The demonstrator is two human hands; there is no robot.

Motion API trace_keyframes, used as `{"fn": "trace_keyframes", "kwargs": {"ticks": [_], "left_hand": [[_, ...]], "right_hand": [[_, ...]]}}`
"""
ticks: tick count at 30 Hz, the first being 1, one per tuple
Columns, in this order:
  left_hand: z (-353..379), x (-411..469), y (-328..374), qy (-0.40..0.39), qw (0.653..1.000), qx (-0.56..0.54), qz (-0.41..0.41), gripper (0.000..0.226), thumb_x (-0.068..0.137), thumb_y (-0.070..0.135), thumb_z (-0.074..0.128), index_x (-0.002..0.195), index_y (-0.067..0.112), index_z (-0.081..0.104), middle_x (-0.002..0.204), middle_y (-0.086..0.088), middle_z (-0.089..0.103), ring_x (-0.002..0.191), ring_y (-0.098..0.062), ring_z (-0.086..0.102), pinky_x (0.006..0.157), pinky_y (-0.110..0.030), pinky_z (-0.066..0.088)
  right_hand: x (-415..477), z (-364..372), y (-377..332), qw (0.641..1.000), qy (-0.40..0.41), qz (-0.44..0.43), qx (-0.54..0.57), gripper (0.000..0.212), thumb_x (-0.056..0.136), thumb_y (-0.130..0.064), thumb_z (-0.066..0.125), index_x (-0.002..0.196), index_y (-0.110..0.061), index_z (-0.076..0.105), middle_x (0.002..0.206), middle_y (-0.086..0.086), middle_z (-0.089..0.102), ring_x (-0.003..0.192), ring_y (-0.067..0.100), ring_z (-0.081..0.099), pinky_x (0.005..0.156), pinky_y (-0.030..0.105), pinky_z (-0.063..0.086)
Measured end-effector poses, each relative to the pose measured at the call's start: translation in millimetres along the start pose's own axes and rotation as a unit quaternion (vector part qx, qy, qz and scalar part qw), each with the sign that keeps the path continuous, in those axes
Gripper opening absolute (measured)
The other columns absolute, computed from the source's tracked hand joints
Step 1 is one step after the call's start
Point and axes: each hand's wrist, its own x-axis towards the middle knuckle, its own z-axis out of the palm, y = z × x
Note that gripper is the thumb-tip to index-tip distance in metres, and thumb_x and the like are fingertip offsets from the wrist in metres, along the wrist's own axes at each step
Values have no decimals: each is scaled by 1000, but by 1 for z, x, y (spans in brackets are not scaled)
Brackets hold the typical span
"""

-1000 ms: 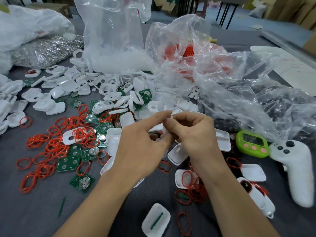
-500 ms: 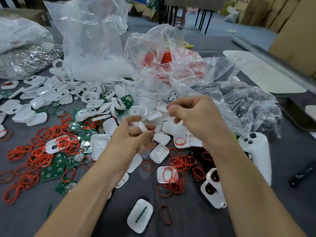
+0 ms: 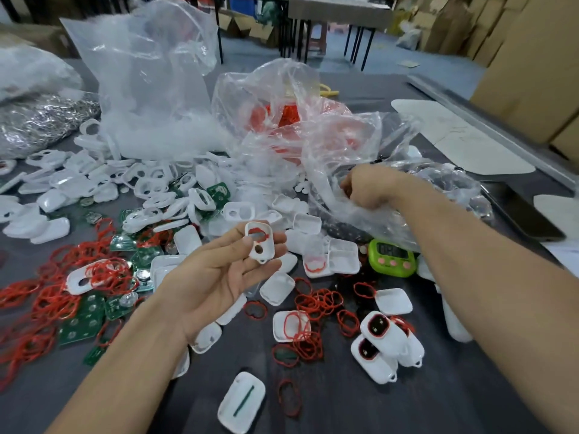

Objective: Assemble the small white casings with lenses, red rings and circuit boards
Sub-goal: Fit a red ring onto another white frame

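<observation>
My left hand is palm up at the centre, thumb and fingers pinching a small white casing that has a red ring seated in its upper window. My right hand reaches into the mouth of a clear plastic bag of small dark parts, and its curled fingertips are hidden by the plastic. Loose red rings lie below the hands, with more at the left. Green circuit boards sit at the lower left. White casing halves are heaped behind.
Three assembled casings lie at the lower right, and a green timer sits under my right forearm. Bags of red rings and white parts stand behind. A dark flat device lies at the right edge.
My hands have parted. The right hand moved away to the right into the clear bag, while the left hand turned palm up, keeping the casing.
</observation>
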Motion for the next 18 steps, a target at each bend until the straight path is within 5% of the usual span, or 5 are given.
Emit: {"fn": "trace_keyframes", "kwargs": {"ticks": [6, 11, 14, 18], "left_hand": [[-1, 0, 1, -3, 1000, -6, 0, 35, 88, 8, 58, 122, 0, 67, 130, -23, 68, 112, -31, 72, 83, -34, 63], [0, -1, 0, -11, 1000, 3, 2, 39, 88, 8, 58, 126, 0, 63, 132, -23, 67, 114, -30, 71, 88, -36, 62], [0, -1, 0, -11, 1000, 9, 8, 44, 88, 7, 58, 132, 1, 60, 134, -22, 66, 117, -32, 69, 90, -36, 61], [0, 1, -1, -11, 999, 9, 32, 46, 85, -4, 60, 130, 5, 61, 129, -20, 69, 116, -35, 69, 86, -40, 62]], "right_hand": [[-6, 3, -3, 997, 72, 8, -41, 27, 86, 6, 52, 92, -8, 75, 94, 11, 70, 82, 28, 62, 69, 31, 48], [-23, -14, 5, 964, 226, 86, 109, 16, 87, -7, 74, 85, -21, 80, 93, 4, 77, 81, 19, 69, 78, 31, 59], [-47, -24, -12, 888, 307, 55, 338, 14, 81, -13, 85, 77, -26, 81, 76, -9, 77, 65, 2, 67, 64, 16, 54], [-80, 9, -70, 739, 137, -55, 657, 20, 88, 5, 74, 79, -12, 79, 74, 11, 77, 61, 19, 71, 60, 29, 62]]}}
